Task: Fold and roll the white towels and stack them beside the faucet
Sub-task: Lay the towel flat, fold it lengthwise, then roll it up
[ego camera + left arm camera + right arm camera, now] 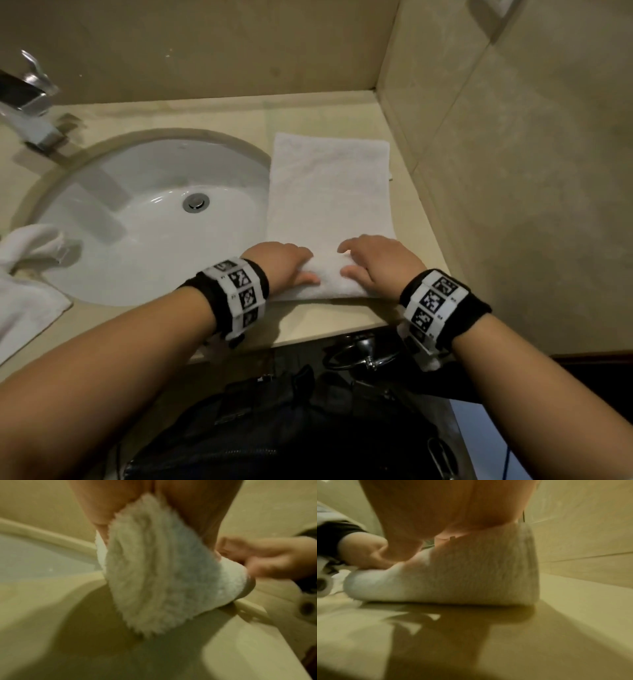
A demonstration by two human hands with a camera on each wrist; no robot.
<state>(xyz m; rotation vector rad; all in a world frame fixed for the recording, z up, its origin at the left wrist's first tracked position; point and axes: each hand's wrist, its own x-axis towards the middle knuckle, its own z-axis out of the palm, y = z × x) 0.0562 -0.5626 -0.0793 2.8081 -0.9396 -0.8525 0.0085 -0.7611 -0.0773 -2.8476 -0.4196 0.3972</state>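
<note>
A white towel (327, 192), folded into a long strip, lies on the beige counter to the right of the sink. Its near end is turned over into the start of a roll (329, 279). My left hand (284, 263) grips the left end of that roll (154, 574), thumb on the near side and fingers curled over the top. My right hand (373, 260) grips the right end (471, 574) the same way. More white towels (24, 274) lie crumpled at the left edge of the sink. The chrome faucet (30, 109) stands at the far left.
The white oval sink (113, 219) with a chrome drain fills the left half of the counter. Tiled walls close the counter at the back and on the right (513, 171). Bare counter (205, 116) runs behind the sink. A dark bag (274, 428) sits below the counter edge.
</note>
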